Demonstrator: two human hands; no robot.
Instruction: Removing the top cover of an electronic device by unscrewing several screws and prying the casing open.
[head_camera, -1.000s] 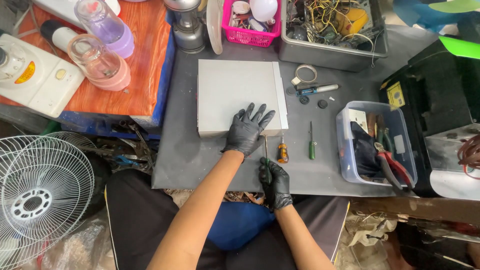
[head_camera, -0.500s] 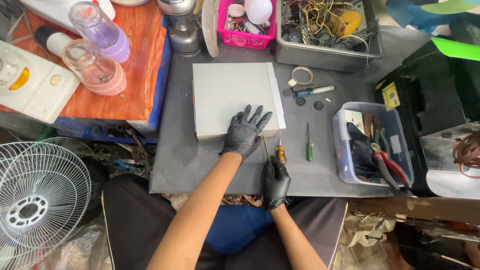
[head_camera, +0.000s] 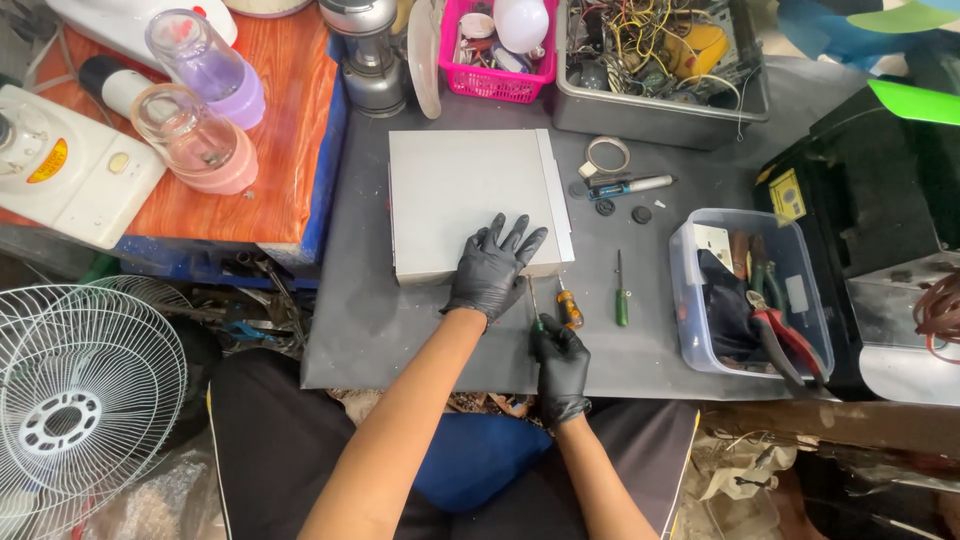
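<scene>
The flat grey box (head_camera: 465, 200) lies in the middle of the dark desk (head_camera: 660, 340). Your left hand (head_camera: 492, 270) rests on its near right corner, fingers spread apart. Your right hand (head_camera: 560, 362) is closed on a thin screwdriver (head_camera: 533, 300) just below the box edge. Just beside it lie an orange-handled screwdriver (head_camera: 568, 308) and a green one (head_camera: 621, 295). A clear bin (head_camera: 690, 300) with pliers stands to the right.
</scene>
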